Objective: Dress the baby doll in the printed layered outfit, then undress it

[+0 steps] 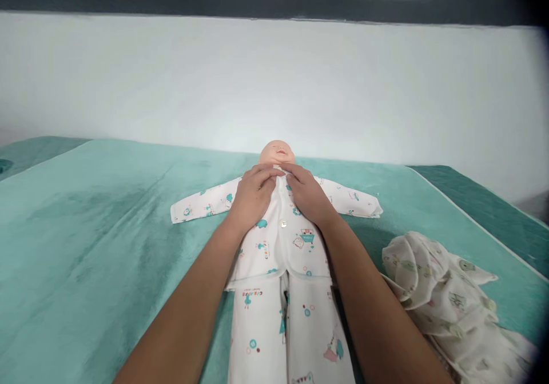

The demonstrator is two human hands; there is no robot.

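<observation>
A baby doll [278,151] lies on its back, its head at the far side, dressed in a white printed baby jacket [281,247] and matching trousers [259,338]. The jacket's sleeves stretch out to both sides. A pale button [283,223] shows on its front. At the collar, just below the doll's chin, my left hand [255,192] has its fingers bent together on the cloth. My right hand [307,192] mirrors it on the other side of the front opening, fingertips closed on the collar edge. The fingertips hide part of the neckline.
Under the doll spreads a teal plush blanket [107,230] with a darker border. To the right, by my right forearm, lies a crumpled white printed cloth [441,292]. A white wall [274,81] rises behind the far edge.
</observation>
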